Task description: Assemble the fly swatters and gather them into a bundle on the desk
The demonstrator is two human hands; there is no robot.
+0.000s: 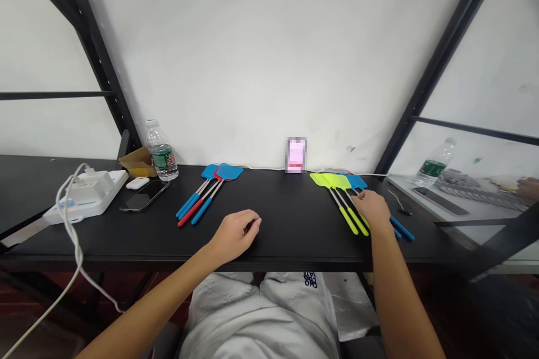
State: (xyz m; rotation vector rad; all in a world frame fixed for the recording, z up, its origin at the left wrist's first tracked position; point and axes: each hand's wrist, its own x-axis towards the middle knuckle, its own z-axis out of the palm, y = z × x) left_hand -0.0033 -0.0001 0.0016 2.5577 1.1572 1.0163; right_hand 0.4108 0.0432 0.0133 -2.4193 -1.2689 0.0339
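Yellow-green fly swatters [338, 182]: a pair on the worktop [278, 213], to the right of the lit screen [296, 155], heads toward the wall [269, 67], handles toward the person.
Blue fly swatters [357, 182]: farther right of the screen, just beside the yellow-green pair; two handle ends show past the wrist.
Right hand [373, 208]: right of the screen and nearer the person, over the swatters' shafts; fingers drawn narrow at the yellow-green ones, whether gripping cannot be told.
Left hand [238, 235]: left of the screen and nearer the person, at the worktop; fingers loosely curled, a narrow gap beside the thumb.
Red-and-blue bunch [202, 210]: left of the screen; one red handle among three blue, heads overlapping.
Bottle [162, 157]: well left of the screen, upright, green label.
Dark phone [145, 196]: left of the screen, flat, between the red-and-blue bunch and a white power strip [107, 196].
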